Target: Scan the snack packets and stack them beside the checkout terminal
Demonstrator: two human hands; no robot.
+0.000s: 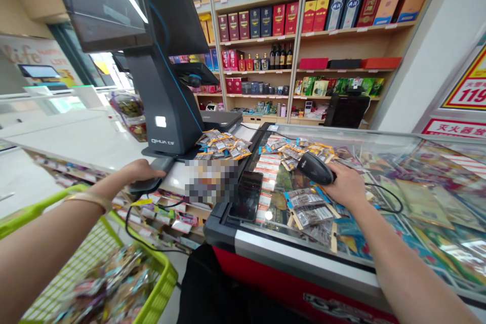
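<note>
My right hand (347,183) is closed around a black handheld barcode scanner (316,168), held low over the glass top of a freezer. Small snack packets (309,207) with blue and orange edges lie under and in front of it, and more packets (292,152) are heaped behind. At the left, my left hand (138,170) grips a flat dark grey device (156,169) at the counter's edge, beside the base of the checkout terminal (167,111). Its fingertips are partly hidden. Another heap of packets (224,145) sits on the white counter next to the terminal.
A green basket (167,271) holding many packets stands at lower left, below my left arm. A phone (246,195) lies on the freezer's left edge (224,223). The scanner cable (395,197) loops to the right. Behind are shelves (258,40) of boxes and bottles.
</note>
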